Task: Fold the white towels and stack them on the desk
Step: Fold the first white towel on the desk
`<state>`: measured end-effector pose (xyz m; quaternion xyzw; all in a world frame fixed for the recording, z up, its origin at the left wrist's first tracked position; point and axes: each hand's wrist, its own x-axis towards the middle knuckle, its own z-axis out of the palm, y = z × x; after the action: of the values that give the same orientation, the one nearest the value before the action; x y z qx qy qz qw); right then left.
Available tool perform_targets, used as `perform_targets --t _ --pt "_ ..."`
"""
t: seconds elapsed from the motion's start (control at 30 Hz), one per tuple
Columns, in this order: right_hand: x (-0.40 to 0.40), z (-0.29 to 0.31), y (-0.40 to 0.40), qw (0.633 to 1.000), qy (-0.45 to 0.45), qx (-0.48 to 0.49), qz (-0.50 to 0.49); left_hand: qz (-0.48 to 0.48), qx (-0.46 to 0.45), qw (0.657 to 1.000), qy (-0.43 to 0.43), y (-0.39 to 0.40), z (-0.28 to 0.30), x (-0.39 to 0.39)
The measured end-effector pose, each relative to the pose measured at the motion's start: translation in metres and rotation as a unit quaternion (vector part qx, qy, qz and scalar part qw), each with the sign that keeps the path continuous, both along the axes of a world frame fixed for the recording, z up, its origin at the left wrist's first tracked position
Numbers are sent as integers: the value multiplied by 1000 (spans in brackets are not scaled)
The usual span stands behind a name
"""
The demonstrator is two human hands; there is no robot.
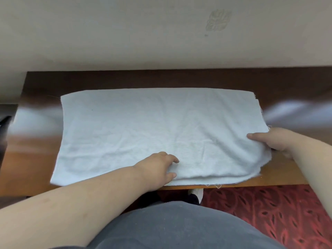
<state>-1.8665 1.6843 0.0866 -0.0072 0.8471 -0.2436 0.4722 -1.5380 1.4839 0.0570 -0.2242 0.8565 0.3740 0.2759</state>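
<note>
Lying flat on the desk (36, 159): one white towel (143, 126), folded once, doubled layers visible along its near edge and right side. It covers most of the desk's middle, long side parallel to the desk's front edge, near edge sitting right at that front edge. Right end slightly lifted and curled, layers not quite aligned there; loose threads hang off the near edge.

Left hand (158, 168) at the towel's near edge, roughly centre. Fingers (172, 159) lie on top of the towel, slightly spread; thumb at the edge. Whether it's pinching the layers or just pressing down: cannot tell.

Right hand (269, 139) at the towel's near-right corner. Thumb (255, 136) on top of the fabric, remaining fingers hidden under the towel's edge, so it's clamped on that corner, which rides up over the hand.

Desk is dark glossy wood, its back edge against a pale wall (125, 33). Wall has a faint leaf-like mark (218, 19) above the towel's right half. Red patterned carpet (269, 212) below the desk's front edge, right side. Person's grey clothing (179, 229) fills the bottom of the view.
</note>
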Motion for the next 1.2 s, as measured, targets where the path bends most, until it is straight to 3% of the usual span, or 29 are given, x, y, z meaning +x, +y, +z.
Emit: perform_targets --t 0.13,0.27,0.43,0.53,0.6,0.7,0.8,0.87,1.07,1.2 --pt "36 40 -19 982 -108 -156 9 134 134 978 82 28 31 -42" --pt "75 65 -55 959 -191 -180 104 293 297 902 111 52 69 -96" --pt "80 62 -81 936 -301 -172 63 385 288 866 135 46 61 -88" --pt "71 44 -93 973 -213 -83 23 400 251 871 137 49 50 -75" --pt "68 32 -107 986 -149 -59 -56 372 222 890 142 50 50 -72" --pt "61 22 -127 952 -121 -138 -243 351 196 903 153 51 54 -71" --pt "57 30 -149 932 -28 -209 -294 385 186 888 167 45 56 -62" --pt "64 35 -174 935 12 -240 -260 442 184 864 158 34 55 -45" --pt "154 47 -280 956 -4 -291 -28 589 137 786 128 -19 41 42" --pt "221 37 -343 954 -4 -298 29 637 121 751 125 -59 40 104"
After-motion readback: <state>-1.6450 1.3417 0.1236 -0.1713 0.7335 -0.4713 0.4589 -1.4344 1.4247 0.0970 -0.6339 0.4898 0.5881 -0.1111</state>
